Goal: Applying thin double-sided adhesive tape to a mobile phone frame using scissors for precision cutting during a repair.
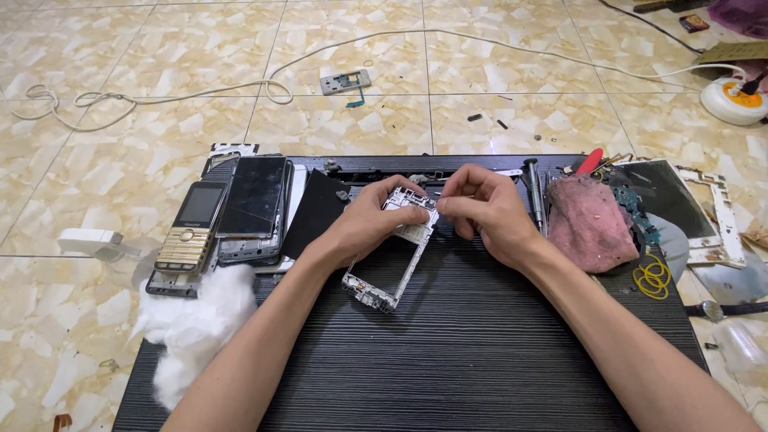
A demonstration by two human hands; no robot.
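Far left edge of the board (480,352): gold keypad phone (190,228), then a stack of dark-screened phones (254,204) beside it, cotton wad (196,320) spilling off the front-left corner. All parked well apart from the work, good habit.

Middle of the board, toward the back edge: white phone frame (392,256), tilted, lower end resting on the board, upper end lifted. Left hand (364,224) wrapped round the upper part of the frame, thumb across the front, clamped on it. Right hand (480,208) just beside, fingertips pinched together at the frame's top edge, touching or nearly touching the left thumb. Can't tell what sits in that pinch, too small, hidden by the fingers.

Tips for this bit, just an opinion: keep the low end planted on the board for support, grip the frame by its rails and not across the thin middle since these flex and crack easily. Pull or press slowly with the right fingertips, straight along the frame, no twisting. Probably worth working low over the board so anything tiny drops onto the dark surface and not the tiles.

Right of the hands: screwdriver (534,196) lying toward the back edge, within easy reach, then a pink rag (590,224), yellow rubber bands (653,278) near the right edge.
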